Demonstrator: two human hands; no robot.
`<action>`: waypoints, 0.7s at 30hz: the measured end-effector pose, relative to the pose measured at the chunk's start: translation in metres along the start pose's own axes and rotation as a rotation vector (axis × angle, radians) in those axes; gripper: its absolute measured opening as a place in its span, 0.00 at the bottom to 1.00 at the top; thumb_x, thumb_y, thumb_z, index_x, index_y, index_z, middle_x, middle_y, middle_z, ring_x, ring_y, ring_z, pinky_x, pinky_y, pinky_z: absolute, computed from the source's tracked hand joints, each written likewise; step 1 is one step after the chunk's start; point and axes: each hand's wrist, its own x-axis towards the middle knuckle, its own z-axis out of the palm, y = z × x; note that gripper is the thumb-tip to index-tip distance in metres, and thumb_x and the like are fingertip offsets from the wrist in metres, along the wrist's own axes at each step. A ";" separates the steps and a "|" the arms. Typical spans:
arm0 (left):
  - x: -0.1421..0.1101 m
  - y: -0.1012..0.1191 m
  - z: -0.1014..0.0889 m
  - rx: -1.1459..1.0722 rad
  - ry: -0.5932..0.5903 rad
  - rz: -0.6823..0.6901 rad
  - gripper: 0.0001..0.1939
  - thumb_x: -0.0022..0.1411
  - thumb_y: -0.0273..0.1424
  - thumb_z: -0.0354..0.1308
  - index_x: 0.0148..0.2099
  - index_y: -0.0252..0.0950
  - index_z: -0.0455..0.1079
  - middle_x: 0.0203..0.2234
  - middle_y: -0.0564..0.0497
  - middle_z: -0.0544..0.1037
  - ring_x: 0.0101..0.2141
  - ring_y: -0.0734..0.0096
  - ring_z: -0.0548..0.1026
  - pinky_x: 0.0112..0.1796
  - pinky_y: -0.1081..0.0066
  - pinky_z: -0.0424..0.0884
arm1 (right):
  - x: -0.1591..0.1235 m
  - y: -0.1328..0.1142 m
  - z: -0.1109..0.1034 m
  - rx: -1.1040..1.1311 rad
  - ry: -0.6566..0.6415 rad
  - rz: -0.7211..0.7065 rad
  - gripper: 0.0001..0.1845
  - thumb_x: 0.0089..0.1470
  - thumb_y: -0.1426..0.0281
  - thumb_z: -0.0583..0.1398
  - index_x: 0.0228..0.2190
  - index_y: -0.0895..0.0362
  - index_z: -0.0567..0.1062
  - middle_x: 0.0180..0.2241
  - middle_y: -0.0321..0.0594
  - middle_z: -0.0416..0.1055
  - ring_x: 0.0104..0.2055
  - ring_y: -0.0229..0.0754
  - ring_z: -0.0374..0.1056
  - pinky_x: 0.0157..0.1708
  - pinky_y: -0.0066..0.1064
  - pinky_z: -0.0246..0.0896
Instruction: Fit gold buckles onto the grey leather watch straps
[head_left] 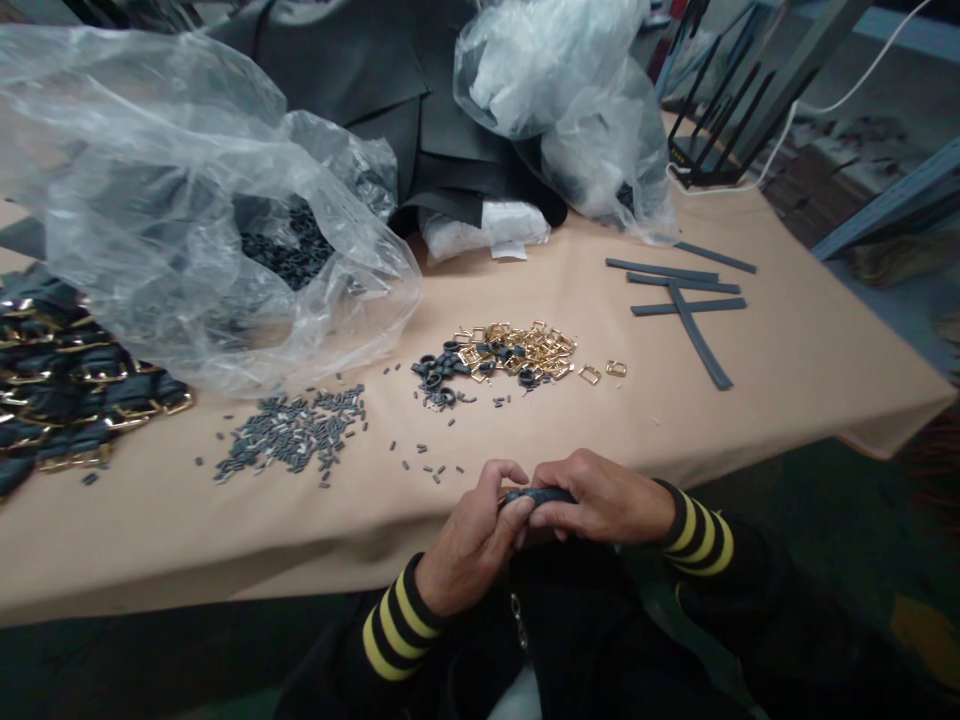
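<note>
Just over the table's front edge, my left hand (477,535) and my right hand (604,497) meet on a dark strap (553,494). Thumb and fingers of each hand pinch it, and most of it is covered by them. Whether a buckle sits at its left end I cannot make out. Beyond my hands lies a heap of gold buckles (536,345), with dark strap loops (442,368) at its left side. Small dark tubular pieces (292,435) are spread to the left of that. Several flat dark strips (701,335) lie at the right, some crossing each other.
A large clear plastic bag (360,300) with dark loops inside stands at the left. Straps with gold buckles (97,395) are stacked at the far left. Dark sheet material (360,60), another plastic bag (600,150) and a black router (705,165) with a white cable occupy the back.
</note>
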 end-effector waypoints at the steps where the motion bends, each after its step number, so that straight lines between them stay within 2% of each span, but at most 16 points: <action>1: 0.000 -0.001 -0.001 0.002 -0.004 0.006 0.08 0.64 0.35 0.42 0.43 0.38 0.51 0.19 0.60 0.63 0.17 0.81 0.59 0.20 0.78 0.55 | 0.000 -0.001 0.001 -0.004 0.010 0.011 0.07 0.51 0.69 0.57 0.26 0.60 0.68 0.20 0.35 0.69 0.20 0.31 0.62 0.21 0.20 0.54; 3: 0.001 -0.003 -0.001 0.001 -0.017 0.011 0.08 0.64 0.36 0.41 0.43 0.38 0.51 0.18 0.61 0.62 0.17 0.81 0.59 0.21 0.78 0.56 | 0.000 0.000 0.001 0.060 -0.039 0.037 0.07 0.52 0.69 0.56 0.27 0.60 0.68 0.21 0.36 0.70 0.19 0.31 0.63 0.20 0.20 0.55; 7: 0.000 -0.007 0.003 0.010 -0.034 0.044 0.09 0.65 0.37 0.38 0.42 0.37 0.51 0.19 0.58 0.65 0.19 0.79 0.60 0.23 0.77 0.57 | 0.002 0.005 -0.001 0.285 -0.237 0.062 0.10 0.55 0.68 0.52 0.29 0.61 0.68 0.23 0.36 0.70 0.18 0.30 0.63 0.19 0.19 0.57; 9: 0.000 -0.006 0.003 0.038 -0.040 0.070 0.10 0.65 0.37 0.37 0.42 0.36 0.51 0.20 0.56 0.67 0.20 0.78 0.61 0.23 0.76 0.58 | 0.003 0.005 0.000 0.294 -0.234 0.060 0.11 0.56 0.67 0.52 0.30 0.61 0.69 0.22 0.35 0.69 0.17 0.30 0.62 0.18 0.19 0.55; 12: 0.001 -0.001 -0.004 0.135 -0.051 0.085 0.11 0.65 0.36 0.37 0.44 0.36 0.52 0.20 0.56 0.66 0.20 0.77 0.63 0.24 0.75 0.60 | 0.008 0.002 0.003 0.185 -0.127 0.007 0.14 0.57 0.64 0.51 0.29 0.61 0.70 0.20 0.34 0.67 0.19 0.31 0.61 0.19 0.20 0.55; 16: 0.002 0.012 -0.023 0.379 0.035 0.132 0.10 0.63 0.34 0.42 0.42 0.35 0.60 0.28 0.50 0.71 0.29 0.72 0.69 0.31 0.73 0.63 | 0.017 -0.005 0.000 -0.026 -0.001 -0.010 0.15 0.56 0.63 0.52 0.24 0.59 0.68 0.18 0.34 0.67 0.21 0.34 0.63 0.22 0.23 0.55; 18: -0.005 0.021 -0.041 0.407 0.084 0.128 0.09 0.62 0.33 0.45 0.40 0.35 0.64 0.29 0.49 0.73 0.30 0.72 0.70 0.32 0.73 0.64 | 0.020 -0.007 -0.007 -0.122 0.075 -0.012 0.13 0.55 0.62 0.53 0.26 0.58 0.69 0.21 0.36 0.70 0.24 0.36 0.65 0.25 0.25 0.57; 19: -0.011 0.026 -0.053 0.385 0.118 0.107 0.09 0.61 0.32 0.46 0.39 0.35 0.65 0.27 0.50 0.73 0.28 0.73 0.70 0.31 0.73 0.65 | 0.020 -0.006 -0.012 -0.157 0.153 -0.022 0.12 0.54 0.62 0.54 0.29 0.57 0.70 0.25 0.37 0.71 0.28 0.38 0.67 0.28 0.27 0.59; 21: -0.028 0.038 -0.086 0.298 0.271 0.060 0.08 0.60 0.32 0.48 0.38 0.35 0.66 0.22 0.52 0.73 0.22 0.75 0.70 0.27 0.74 0.65 | 0.018 -0.002 -0.027 -0.188 0.408 -0.022 0.13 0.52 0.60 0.56 0.35 0.56 0.70 0.34 0.40 0.72 0.36 0.42 0.68 0.35 0.30 0.61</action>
